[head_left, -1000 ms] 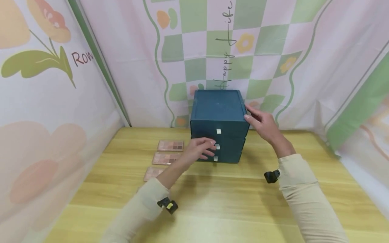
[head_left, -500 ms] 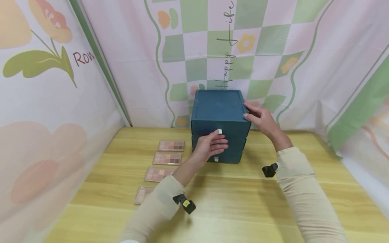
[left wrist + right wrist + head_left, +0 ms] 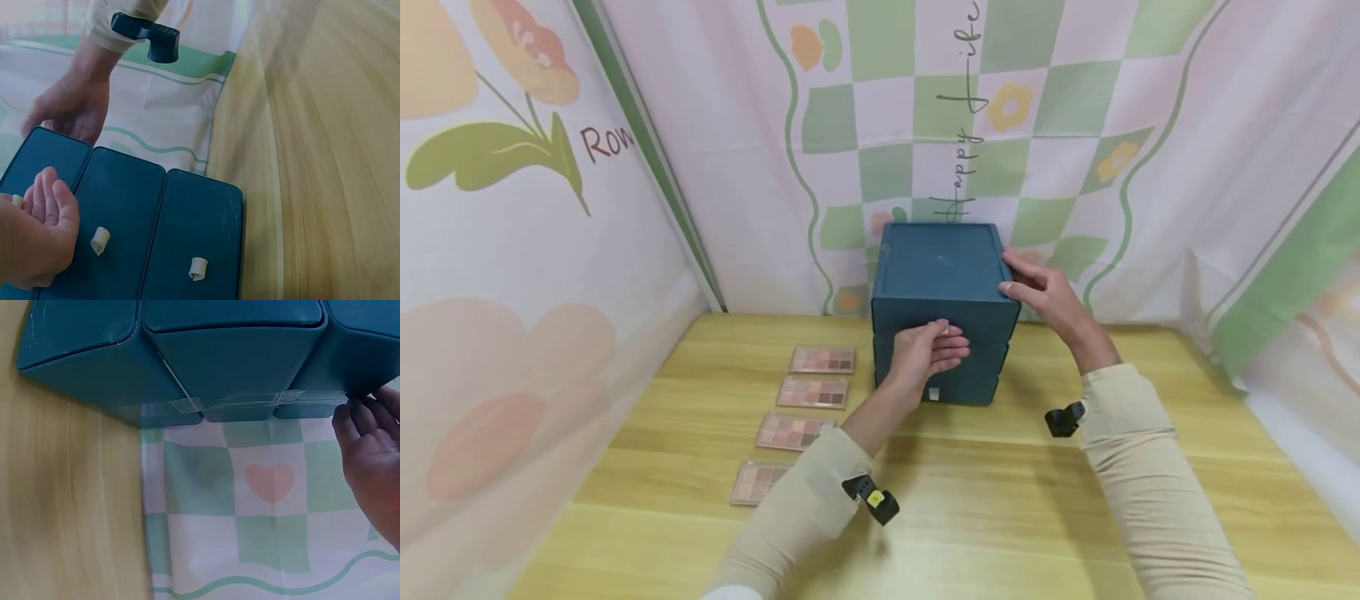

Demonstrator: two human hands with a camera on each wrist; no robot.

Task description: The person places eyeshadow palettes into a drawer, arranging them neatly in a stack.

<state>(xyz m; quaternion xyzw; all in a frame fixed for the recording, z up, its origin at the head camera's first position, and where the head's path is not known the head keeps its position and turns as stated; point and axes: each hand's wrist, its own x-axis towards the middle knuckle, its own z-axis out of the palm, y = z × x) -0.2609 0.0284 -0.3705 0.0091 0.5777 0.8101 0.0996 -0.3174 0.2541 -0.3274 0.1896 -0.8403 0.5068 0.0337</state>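
A dark teal drawer box [image 3: 940, 262], three drawers high, stands at the back of the table. My left hand [image 3: 919, 354] is at its front, thumb and index finger pinching the white pull tab [image 3: 17, 200] of the top drawer [image 3: 55, 150]; the other fingers are extended. That drawer sits flush with the others. Below it, the middle tab [image 3: 100, 240] and bottom tab [image 3: 197, 269] show in the left wrist view. My right hand [image 3: 1051, 307] holds the box's upper right side, with thumb and fingertips against the top edge.
Several eyeshadow palettes [image 3: 812, 392] lie in a column on the wooden table [image 3: 970, 508], left of the box. A printed curtain [image 3: 880, 108] hangs close behind the box, and more fabric [image 3: 550, 292] encloses the left side.
My left hand has moved up and right from the middle tab to the top one and now pinches it. The right hand stays at the box's edge, and the drawers look unmoved.
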